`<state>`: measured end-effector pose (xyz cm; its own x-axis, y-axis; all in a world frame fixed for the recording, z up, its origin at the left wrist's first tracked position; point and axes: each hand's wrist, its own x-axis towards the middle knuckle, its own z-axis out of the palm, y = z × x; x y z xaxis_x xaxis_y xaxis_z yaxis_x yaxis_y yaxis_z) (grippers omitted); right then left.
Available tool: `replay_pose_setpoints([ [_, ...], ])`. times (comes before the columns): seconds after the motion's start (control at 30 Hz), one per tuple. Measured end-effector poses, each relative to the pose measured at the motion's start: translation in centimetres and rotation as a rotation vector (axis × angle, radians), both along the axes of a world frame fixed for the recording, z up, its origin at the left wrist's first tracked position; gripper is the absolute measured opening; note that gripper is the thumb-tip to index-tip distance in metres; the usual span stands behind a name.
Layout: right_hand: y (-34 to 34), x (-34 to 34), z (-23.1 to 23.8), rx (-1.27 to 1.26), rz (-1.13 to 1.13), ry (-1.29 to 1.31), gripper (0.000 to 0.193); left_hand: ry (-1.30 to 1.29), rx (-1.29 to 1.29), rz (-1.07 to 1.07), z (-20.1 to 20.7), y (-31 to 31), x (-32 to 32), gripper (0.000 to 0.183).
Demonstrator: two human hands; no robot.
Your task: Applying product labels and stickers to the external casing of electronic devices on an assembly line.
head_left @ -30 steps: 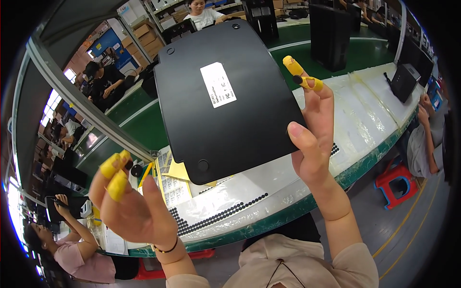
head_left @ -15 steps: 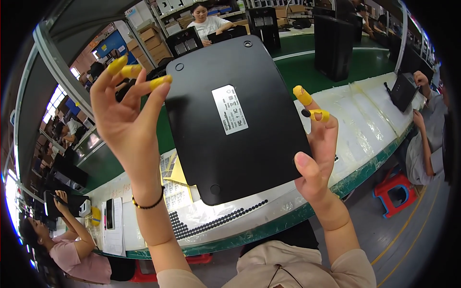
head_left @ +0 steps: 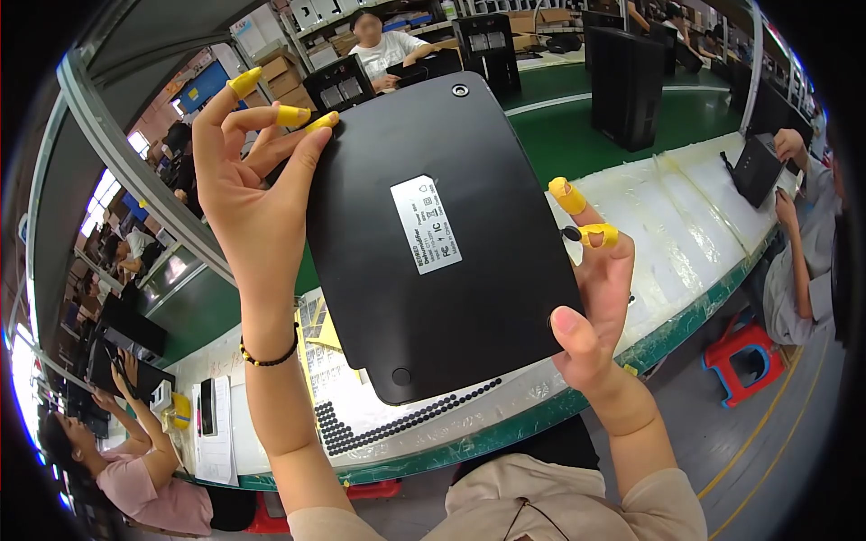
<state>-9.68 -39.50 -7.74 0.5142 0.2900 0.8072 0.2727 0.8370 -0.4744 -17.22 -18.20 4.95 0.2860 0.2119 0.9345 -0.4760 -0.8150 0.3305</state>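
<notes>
Left fingers (head_left: 322,122) now at panel (head_left: 483,270) corner

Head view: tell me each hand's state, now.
Left hand: thumb and a fingertip close together at the upper-left corner of the labelled black casing; whether pinching anything cannot be told.
Right hand: closed on the casing's right side, holding it.

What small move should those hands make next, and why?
Perhaps the left hand should press down at the upper-left corner of the black panel: its taped fingertips are there, and the right hand supports the panel's right edge.
</notes>
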Motion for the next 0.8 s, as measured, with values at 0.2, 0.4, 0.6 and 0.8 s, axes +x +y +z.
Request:
replay_pose_setpoints([
  [0.2,0.2,-0.1,-0.4,-0.015,-0.066,-0.014,0.057,0.066,0.298,0.025,-0.3,0.1,-1.4,0.067],
  [0.4,-0.3,-0.3,-0.1,-0.028,-0.040,0.046,0.057,0.002,0.210,-0.163,-1.1,0.8,-1.2,0.066],
  [0.6,-1.3,0.4,0.2,-0.071,-0.207,-0.154,0.053,0.264,-0.349,-0.349,-0.1,-0.8,-0.3,0.051],
  [0.8,-1.0,3.2,3.2,0.020,-0.443,-0.103,0.032,0.285,-0.349,-0.484,-1.5,-1.3,-0.4,0.039],
])
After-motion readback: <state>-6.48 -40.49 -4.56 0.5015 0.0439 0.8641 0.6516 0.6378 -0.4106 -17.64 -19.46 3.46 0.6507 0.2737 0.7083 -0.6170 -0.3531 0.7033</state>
